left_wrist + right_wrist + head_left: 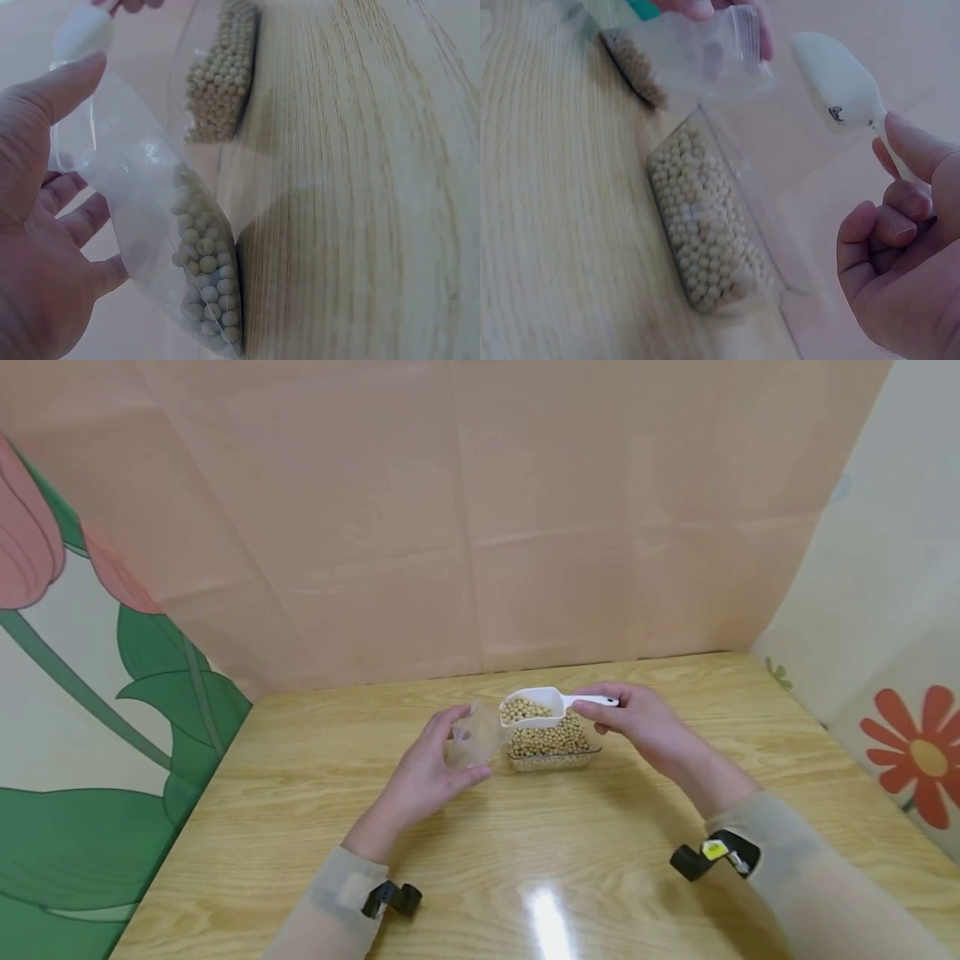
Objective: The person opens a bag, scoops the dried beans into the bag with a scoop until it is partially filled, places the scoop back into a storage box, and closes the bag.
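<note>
My right hand (637,718) grips the handle of a white scoop (558,700), which is loaded with round beige beans (525,710). The scoop hangs level above a clear plastic box (555,762) filled with the same beans, its tip pointing left. My left hand (427,764) holds a clear plastic bag (142,195) near its mouth, thumb on one side and fingers on the other. Some beans (206,262) lie in the bottom of the bag, close over the table. In the left wrist view the scoop's tip is right at the bag's mouth.
Both things stand on a wood-grain table (480,860). A pink sheet (480,527) covers the wall behind it. Painted flowers decorate the side walls, a red flower (926,756) on the right. Each wrist wears a small black camera (693,862) on a beige band.
</note>
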The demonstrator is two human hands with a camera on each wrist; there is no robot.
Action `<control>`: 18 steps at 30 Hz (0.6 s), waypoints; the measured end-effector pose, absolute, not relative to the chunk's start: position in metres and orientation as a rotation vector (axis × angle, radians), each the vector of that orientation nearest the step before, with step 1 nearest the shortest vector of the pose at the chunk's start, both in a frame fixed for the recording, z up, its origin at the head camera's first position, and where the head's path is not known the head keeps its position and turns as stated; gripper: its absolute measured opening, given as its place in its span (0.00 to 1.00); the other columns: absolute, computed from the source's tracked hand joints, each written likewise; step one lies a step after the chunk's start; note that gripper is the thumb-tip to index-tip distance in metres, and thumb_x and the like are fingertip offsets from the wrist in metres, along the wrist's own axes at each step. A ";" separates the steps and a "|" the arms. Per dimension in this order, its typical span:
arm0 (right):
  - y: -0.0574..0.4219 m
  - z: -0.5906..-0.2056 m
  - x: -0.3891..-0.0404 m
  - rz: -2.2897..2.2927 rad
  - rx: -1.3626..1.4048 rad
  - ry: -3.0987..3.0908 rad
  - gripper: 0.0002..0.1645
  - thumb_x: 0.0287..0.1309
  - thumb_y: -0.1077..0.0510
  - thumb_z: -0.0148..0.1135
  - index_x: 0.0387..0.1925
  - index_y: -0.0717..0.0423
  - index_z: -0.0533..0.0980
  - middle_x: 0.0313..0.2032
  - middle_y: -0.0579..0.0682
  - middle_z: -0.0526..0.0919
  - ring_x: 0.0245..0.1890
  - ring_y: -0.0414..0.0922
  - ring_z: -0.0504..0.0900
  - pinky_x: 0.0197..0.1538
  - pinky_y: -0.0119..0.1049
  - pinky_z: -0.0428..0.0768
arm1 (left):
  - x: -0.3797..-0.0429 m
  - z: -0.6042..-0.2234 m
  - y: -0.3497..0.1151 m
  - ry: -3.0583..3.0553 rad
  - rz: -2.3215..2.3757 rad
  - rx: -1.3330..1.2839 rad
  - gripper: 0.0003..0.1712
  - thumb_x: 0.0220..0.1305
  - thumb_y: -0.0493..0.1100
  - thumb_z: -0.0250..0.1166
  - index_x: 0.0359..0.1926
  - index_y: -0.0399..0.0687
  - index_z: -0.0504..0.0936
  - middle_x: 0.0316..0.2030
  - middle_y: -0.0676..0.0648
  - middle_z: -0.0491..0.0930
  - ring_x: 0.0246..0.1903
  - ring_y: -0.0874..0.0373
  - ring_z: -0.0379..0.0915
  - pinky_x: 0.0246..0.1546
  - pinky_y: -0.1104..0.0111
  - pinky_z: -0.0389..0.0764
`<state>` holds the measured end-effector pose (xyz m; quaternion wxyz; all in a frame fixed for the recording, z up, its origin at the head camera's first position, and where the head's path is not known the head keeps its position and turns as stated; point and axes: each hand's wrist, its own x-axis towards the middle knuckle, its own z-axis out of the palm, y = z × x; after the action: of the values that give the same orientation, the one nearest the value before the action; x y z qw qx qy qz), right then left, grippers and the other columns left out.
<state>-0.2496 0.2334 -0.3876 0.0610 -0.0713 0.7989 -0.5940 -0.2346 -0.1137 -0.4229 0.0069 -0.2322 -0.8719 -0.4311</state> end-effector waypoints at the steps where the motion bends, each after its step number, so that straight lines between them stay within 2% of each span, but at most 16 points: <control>1: 0.230 -0.385 -0.250 -1.769 -0.223 2.438 0.26 0.75 0.45 0.74 0.62 0.58 0.86 0.37 0.47 0.82 0.39 0.47 0.79 0.52 0.42 0.73 | -0.235 -0.423 -0.114 -2.726 -1.347 -0.729 0.55 0.66 0.50 0.83 0.85 0.57 0.61 0.77 0.52 0.68 0.67 0.51 0.76 0.65 0.48 0.81; 5: 0.219 -0.377 -0.251 -1.692 -0.248 2.488 0.26 0.73 0.43 0.75 0.62 0.55 0.87 0.43 0.48 0.85 0.41 0.49 0.80 0.49 0.42 0.72 | -0.234 -0.422 -0.114 -2.724 -1.346 -0.733 0.55 0.66 0.48 0.83 0.85 0.54 0.61 0.77 0.51 0.69 0.67 0.50 0.76 0.65 0.48 0.81; 8: 0.213 -0.373 -0.251 -1.676 -0.268 2.497 0.26 0.71 0.44 0.77 0.61 0.55 0.88 0.42 0.50 0.85 0.42 0.51 0.79 0.45 0.40 0.75 | -0.234 -0.422 -0.114 -2.722 -1.346 -0.738 0.55 0.66 0.47 0.83 0.85 0.52 0.61 0.77 0.49 0.69 0.67 0.49 0.76 0.65 0.46 0.81; 13: 0.205 -0.366 -0.251 -1.635 -0.293 2.530 0.25 0.70 0.44 0.78 0.59 0.54 0.88 0.37 0.49 0.82 0.39 0.49 0.77 0.40 0.37 0.77 | -0.235 -0.423 -0.114 -2.720 -1.323 -0.758 0.55 0.66 0.48 0.83 0.85 0.52 0.61 0.77 0.49 0.68 0.67 0.49 0.76 0.65 0.46 0.81; 18: 0.198 -0.360 -0.250 -1.552 -0.314 2.596 0.24 0.68 0.42 0.79 0.57 0.52 0.90 0.32 0.48 0.78 0.30 0.44 0.71 0.31 0.34 0.72 | -0.236 -0.423 -0.115 -2.714 -1.323 -0.766 0.55 0.66 0.50 0.83 0.85 0.52 0.61 0.77 0.49 0.68 0.68 0.49 0.75 0.67 0.46 0.80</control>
<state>-0.2502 0.1975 -0.3598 0.0506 -0.1033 0.8527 -0.5096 -0.2362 -0.1153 -0.4235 0.0135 -0.2459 -0.8713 -0.4246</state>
